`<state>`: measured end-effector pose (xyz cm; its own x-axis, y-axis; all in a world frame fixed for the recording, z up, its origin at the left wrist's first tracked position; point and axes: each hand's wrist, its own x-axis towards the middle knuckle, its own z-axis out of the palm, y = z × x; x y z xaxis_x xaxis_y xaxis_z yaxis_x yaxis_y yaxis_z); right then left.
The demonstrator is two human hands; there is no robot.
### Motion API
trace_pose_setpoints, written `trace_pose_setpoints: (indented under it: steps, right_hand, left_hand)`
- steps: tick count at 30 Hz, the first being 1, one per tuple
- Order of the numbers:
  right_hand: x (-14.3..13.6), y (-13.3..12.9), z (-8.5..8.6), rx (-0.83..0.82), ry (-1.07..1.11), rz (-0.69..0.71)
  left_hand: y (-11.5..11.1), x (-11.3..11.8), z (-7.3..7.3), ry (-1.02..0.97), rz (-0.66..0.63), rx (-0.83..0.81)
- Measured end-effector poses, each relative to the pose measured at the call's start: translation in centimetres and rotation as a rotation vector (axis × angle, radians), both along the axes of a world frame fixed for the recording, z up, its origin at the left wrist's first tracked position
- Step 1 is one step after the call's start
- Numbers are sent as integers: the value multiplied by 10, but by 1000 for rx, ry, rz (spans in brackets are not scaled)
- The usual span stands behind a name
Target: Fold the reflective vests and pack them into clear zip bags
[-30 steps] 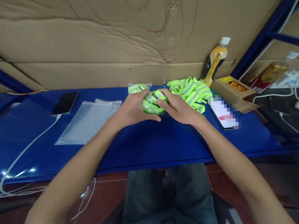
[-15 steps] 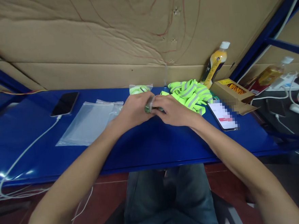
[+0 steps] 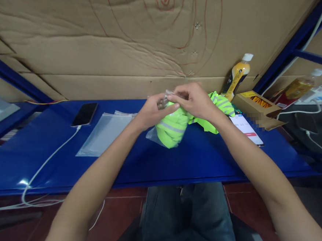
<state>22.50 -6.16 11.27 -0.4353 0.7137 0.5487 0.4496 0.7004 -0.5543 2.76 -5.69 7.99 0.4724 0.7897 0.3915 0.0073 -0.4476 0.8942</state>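
Both hands, left hand point(image 3: 151, 112) and right hand point(image 3: 195, 101), pinch the top edge of a clear bag point(image 3: 169, 125) stuffed with neon bands, held just above the counter point(image 3: 142, 162). It looks light, soft and slippery, best gripped at the mouth. Beside the bag lie loose bands point(image 3: 220, 105), a phone point(image 3: 245, 128) and a bottle point(image 3: 238, 74).

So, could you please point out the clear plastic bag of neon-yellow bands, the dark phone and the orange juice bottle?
Clear plastic bag of neon-yellow bands point(image 3: 170, 129), head view, bulging middle.
Dark phone point(image 3: 85, 114), head view, screen centre.
Orange juice bottle point(image 3: 239, 74), head view, label.
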Motion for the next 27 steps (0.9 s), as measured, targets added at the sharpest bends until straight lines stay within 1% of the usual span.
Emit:
trace_pose_setpoints:
  steps: [2, 3, 4, 5, 6, 7, 9, 10, 11, 12, 16, 19, 21, 22, 24, 27]
  right_hand:
    - [4, 0, -12, 80, 140, -143]
    - [6, 0, -19, 109, 228, -202]
    - [9, 0, -24, 122, 320, -245]
    - [11, 0, -30, 106, 400, -258]
    - [14, 2, -35, 55, 451, -238]
    - [16, 3, -39, -30, 465, -191]
    - [20, 5, -46, -234, 431, -85]
    - [21, 6, -48, -312, 410, -51]
    - [22, 7, -50, -353, 392, -34]
    - [22, 7, -51, -357, 382, -35]
    - [22, 5, -53, -285, 387, -58]
    - [22, 5, -54, -357, 455, 21]
    - [25, 6, -56, -421, 494, 100]
    - [26, 8, -57, -438, 509, 126]
    - [30, 11, -60, -434, 547, 142]
    - [32, 16, -63, -420, 650, 110]
  left_hand:
    - [-2, 7, -11, -128, -32, -212]
    - [-2, 11, -17, -190, -24, -287]
    - [-2, 15, -21, -245, -6, -333]
    - [-1, 18, -25, -298, 21, -350]
    - [0, 20, -28, -343, 52, -346]
    - [1, 21, -30, -375, 81, -331]
    - [3, 22, -31, -401, 125, -287]
    - [4, 21, -31, -399, 143, -265]
    - [4, 20, -32, -394, 163, -240]
    - [4, 19, -32, -385, 188, -209]
    - [3, 13, -33, -359, 313, -37]
    - [4, 9, -35, -354, 417, 51]
    - [7, 6, -38, -359, 475, 53]
    - [9, 5, -40, -363, 476, 32]
    - [12, 4, -43, -368, 425, -24]
    - [14, 3, -45, -368, 367, -89]
